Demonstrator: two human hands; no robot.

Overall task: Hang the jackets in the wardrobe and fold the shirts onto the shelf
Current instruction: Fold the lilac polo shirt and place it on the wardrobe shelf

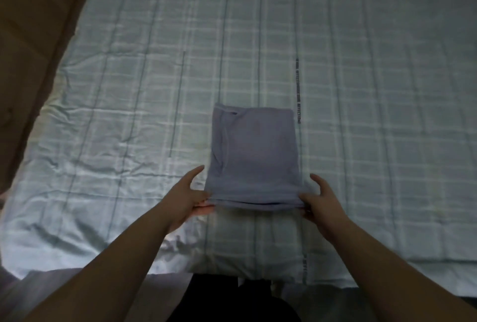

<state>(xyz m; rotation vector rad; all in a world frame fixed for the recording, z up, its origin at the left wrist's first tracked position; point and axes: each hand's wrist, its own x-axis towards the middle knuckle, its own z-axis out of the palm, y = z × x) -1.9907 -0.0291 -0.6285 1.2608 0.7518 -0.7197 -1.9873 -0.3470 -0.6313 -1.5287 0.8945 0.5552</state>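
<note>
Your left hand (186, 199) pinches the near left corner of the folded lavender-grey cotton shirt (254, 156), thumb on top and fingers tucked beneath the stacked layers, while your right hand (324, 201) grips the near right corner the same way, thumb over the hem and fingers curled under. You have the shirt folded into a neat upright rectangle, several layers thick along the near edge, where the stacked hems show as thin parallel lines. A seam runs down its left side, and a small dark mark sits near the far left corner (too blurred to tell what it is). It lies flat on the pale blue checked quilted bedspread (361, 89), near the edge closest to you, its near end lifted slightly between your hands. At the far left a brown wooden panel (33, 37) borders the bed
</note>
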